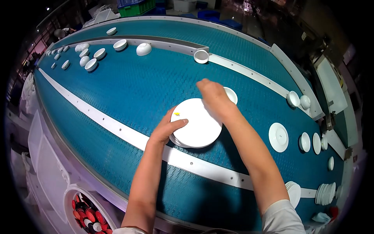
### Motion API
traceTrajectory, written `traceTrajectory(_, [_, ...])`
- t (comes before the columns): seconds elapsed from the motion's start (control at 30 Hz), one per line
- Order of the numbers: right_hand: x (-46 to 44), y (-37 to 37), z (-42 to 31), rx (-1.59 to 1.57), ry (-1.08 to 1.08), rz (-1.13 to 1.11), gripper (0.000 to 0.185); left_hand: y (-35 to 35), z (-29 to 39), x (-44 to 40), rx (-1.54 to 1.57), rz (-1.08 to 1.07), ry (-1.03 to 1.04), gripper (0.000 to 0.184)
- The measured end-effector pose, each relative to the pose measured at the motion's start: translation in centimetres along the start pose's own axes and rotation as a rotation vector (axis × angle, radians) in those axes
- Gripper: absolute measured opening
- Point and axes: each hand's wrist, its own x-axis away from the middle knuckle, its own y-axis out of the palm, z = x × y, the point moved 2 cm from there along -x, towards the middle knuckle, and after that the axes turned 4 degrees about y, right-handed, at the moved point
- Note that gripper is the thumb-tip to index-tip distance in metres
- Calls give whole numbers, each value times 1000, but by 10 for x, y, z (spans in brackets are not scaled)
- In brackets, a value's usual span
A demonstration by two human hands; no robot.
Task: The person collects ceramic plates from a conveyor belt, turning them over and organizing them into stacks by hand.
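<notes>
Left hand [165, 126]: clasped on stack of round white plates [200, 126], thumb on top | stack: over teal textured conveyor belt [136, 85] | right hand [213, 95]: fingers curled above belt, hold cannot tell | round white bowl [232, 96]: on belt

Workroom, viewed from where I stand: a broad teal conveyor belt [136, 78], bordered by a bolted white rail [111, 124], spans the space. Beyond it — in dim surroundings — sit a green crate [136, 9] and blue bins [210, 15]. Upper left, a small bright light [48, 8]; right, a pale panel [330, 85].
</notes>
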Motion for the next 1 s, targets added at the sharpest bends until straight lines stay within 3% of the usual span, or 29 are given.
traceTrajectory(0.03, [-5, 2, 24, -28, 219, 76, 26, -4, 1, 0, 19, 25, -12, 82])
traceTrajectory(0.07, [1, 3, 42, -22, 276, 328, 9, -9, 4, 0, 24, 28, -3, 82])
traceTrajectory(0.2, [38, 8, 7, -863, 627, 227, 25, -34, 4, -7, 49, 51, 1, 80])
traceTrajectory(0.23, [45, 19, -3, -617, 452, 310, 31, -39, 4, -9, 57, 60, 1, 80])
traceTrajectory(0.27, [42, 19, -22, -656, 393, 311, 35, -42, 7, -10, 68, 52, 19, 79])
traceTrajectory(0.33, [23, 7, -50, -304, 120, 347, 44, -47, 13, -5, 78, 39, 41, 77])
traceTrajectory(0.43, [-27, 21, -77, -227, -20, 250, 46, -58, 25, -4, 108, -3, 41, 76])
traceTrajectory(0.53, [-65, 31, -90, -154, -7, -227, 44, -74, 26, -8, 66, 52, 53, 76])
traceTrajectory(0.7, [-90, 49, -97, -260, -96, -197, 31, -95, 34, -8, 100, 62, 53, 78])
traceTrajectory(1.0, [-117, 65, -117, -368, -180, -158, 31, -130, 58, -14, 44, 117, 19, 81])
